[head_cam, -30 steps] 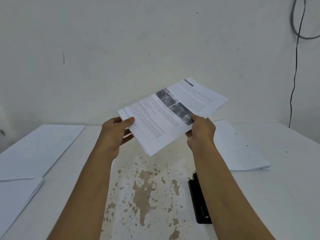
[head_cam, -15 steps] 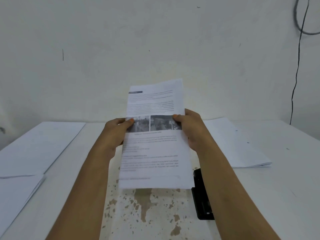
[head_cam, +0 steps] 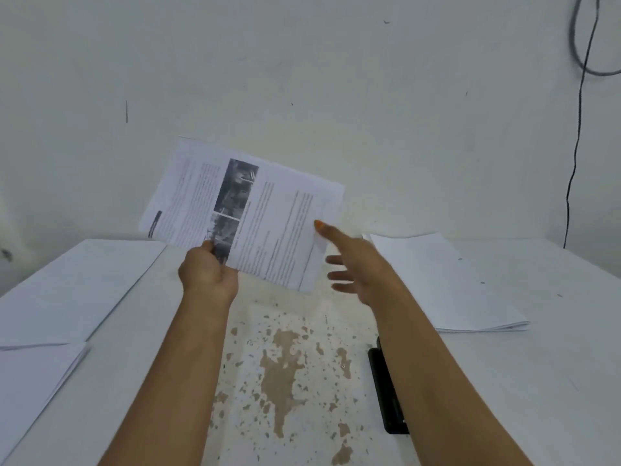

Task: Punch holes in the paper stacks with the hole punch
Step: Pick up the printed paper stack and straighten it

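Makeshift office: worn white table (head_cam: 554, 381), paper stacks (head_cam: 447, 284), bare wall (head_cam: 336, 79).

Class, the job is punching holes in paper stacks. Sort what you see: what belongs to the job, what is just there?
Job:
printed stack, pinched by left hand
right hand, fingertip touching it
hole punch
right stack
left stacks

Just there:
table
wall cable

Your left hand (head_cam: 208, 275) pinches a printed paper stack (head_cam: 245, 213) by its lower edge, held tilted above the table (head_cam: 554, 381). Your right hand (head_cam: 356, 264), fingers straight, touches the stack's right edge. Black hole punch (head_cam: 386, 391): on the table, partly behind your right forearm. White paper stacks: far right (head_cam: 447, 284), left (head_cam: 67, 290), near-left (head_cam: 30, 385).
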